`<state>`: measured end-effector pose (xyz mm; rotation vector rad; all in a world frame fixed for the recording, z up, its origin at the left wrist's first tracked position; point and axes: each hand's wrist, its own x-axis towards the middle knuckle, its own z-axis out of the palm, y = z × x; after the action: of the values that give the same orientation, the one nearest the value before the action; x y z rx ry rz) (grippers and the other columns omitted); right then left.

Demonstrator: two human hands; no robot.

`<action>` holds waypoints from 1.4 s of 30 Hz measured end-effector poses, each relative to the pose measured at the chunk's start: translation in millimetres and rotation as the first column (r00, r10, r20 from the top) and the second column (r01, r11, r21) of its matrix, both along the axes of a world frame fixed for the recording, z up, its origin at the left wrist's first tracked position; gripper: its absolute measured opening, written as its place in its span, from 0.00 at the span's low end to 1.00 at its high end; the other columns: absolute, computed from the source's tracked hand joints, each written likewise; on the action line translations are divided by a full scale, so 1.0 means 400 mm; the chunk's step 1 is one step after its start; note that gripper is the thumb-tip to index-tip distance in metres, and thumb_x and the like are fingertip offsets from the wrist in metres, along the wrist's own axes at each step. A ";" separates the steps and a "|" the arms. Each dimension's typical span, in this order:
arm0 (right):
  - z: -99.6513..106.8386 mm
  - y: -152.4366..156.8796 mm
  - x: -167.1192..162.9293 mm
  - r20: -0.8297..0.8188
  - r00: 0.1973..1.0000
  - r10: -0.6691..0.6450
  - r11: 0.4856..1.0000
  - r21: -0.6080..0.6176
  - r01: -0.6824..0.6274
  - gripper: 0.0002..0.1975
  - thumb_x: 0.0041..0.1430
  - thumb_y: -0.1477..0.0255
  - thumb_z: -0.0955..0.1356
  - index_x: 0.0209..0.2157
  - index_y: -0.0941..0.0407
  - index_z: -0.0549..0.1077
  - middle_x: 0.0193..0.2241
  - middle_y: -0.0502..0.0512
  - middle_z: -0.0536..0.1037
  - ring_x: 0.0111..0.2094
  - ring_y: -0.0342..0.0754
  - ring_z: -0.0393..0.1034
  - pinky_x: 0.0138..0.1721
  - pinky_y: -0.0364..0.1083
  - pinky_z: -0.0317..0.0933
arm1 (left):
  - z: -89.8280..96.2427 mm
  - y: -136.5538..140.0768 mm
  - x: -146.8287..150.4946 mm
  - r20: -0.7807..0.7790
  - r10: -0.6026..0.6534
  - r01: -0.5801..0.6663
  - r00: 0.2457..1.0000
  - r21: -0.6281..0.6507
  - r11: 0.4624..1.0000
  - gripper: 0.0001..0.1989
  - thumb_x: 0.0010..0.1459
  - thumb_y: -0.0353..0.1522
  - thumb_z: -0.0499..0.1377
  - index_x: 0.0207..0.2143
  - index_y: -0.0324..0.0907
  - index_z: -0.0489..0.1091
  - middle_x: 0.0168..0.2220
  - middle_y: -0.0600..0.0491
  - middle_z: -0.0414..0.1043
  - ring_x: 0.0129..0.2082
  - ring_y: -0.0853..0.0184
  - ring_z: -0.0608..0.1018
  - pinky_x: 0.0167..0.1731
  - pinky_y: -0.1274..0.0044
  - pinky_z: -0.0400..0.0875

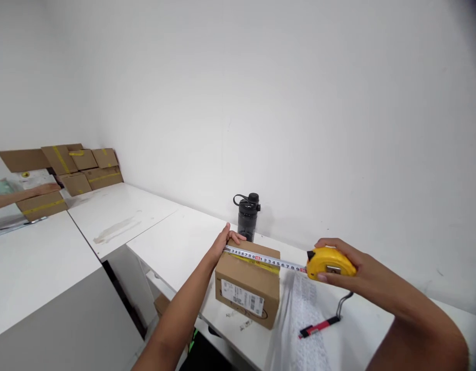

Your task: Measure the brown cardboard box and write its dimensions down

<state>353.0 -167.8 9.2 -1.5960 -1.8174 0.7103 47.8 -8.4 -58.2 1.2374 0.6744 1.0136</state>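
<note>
A small brown cardboard box (241, 281) with a white printed label (242, 297) on its front stands on the white table. Across its top runs the extended blade (263, 258) of a tape measure, over a strip of yellow tape. My left hand (225, 243) holds the blade's end at the box's left edge, with fingers resting on the top. To the right of the box, my right hand (354, 263) grips the yellow tape measure case (330, 263) in the air. Part of the left fingers' hold is hidden.
Behind the box stands a dark water bottle (247, 216). A red and black pen (319, 327) with a cord lies on white printed sheets (305, 309) at right. Several cardboard boxes (102, 176) are piled far left, near another person's hand (47, 189).
</note>
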 end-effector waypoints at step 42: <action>-0.005 0.042 -0.105 -0.067 0.986 0.154 0.988 0.011 -0.154 0.19 0.50 0.68 0.70 0.45 0.48 0.64 0.36 0.47 0.73 0.34 0.47 0.66 0.32 0.44 0.60 | -0.027 0.023 0.010 -0.027 0.096 -0.095 0.995 0.043 0.995 0.25 0.55 0.50 0.56 0.16 0.42 0.67 0.40 0.48 0.79 0.38 0.58 0.77 0.44 0.68 0.66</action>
<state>311.0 -150.8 7.2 -1.4212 -1.9061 0.8172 51.9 0.8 -69.0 1.2679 0.7440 1.0958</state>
